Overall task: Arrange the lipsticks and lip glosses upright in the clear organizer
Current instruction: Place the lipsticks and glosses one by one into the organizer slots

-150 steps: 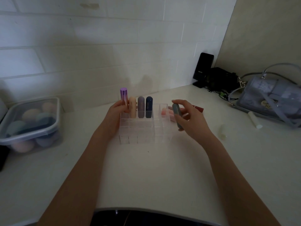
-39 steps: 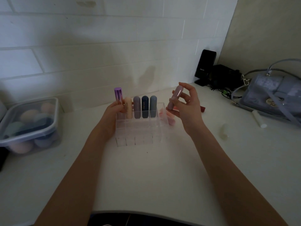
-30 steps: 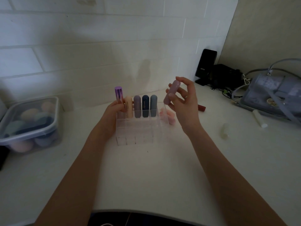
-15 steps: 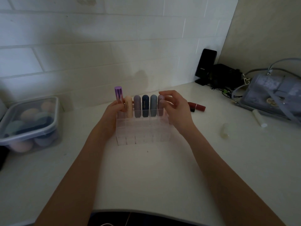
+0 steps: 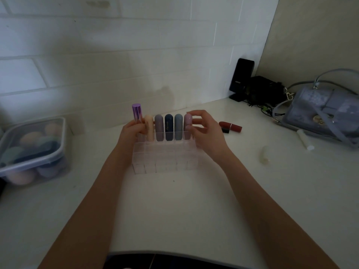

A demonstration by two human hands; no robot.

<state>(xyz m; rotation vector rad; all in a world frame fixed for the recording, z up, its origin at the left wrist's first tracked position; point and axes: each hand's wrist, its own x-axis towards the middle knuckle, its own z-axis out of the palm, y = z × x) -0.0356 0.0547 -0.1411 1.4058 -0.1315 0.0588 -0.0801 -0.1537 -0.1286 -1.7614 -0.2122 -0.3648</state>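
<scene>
A clear organizer [image 5: 165, 158] stands on the white counter. Its back row holds several upright tubes: a purple one [image 5: 136, 111], a cream one [image 5: 149, 125], a mauve-grey one [image 5: 159, 127], a navy one [image 5: 168, 126], a grey-blue one [image 5: 178, 126] and a pink one [image 5: 187, 119]. My left hand [image 5: 129, 134] grips the organizer's left back corner, by the purple tube. My right hand [image 5: 207, 134] pinches the pink tube, which stands in the rightmost back slot. A red lipstick [image 5: 231, 126] lies on the counter just right of my right hand.
A lidded plastic box of makeup sponges [image 5: 33, 150] sits at the left. A grey handbag [image 5: 326, 113] and a black speaker [image 5: 241, 78] with cables fill the back right corner. A white tube [image 5: 305, 139] and a small clear piece [image 5: 265, 155] lie on the counter at the right.
My right hand carried the pink tube down from above the organizer and set it upright in the rightmost back slot. Five seconds ago it held the grey-blue tube, now standing in the row.
</scene>
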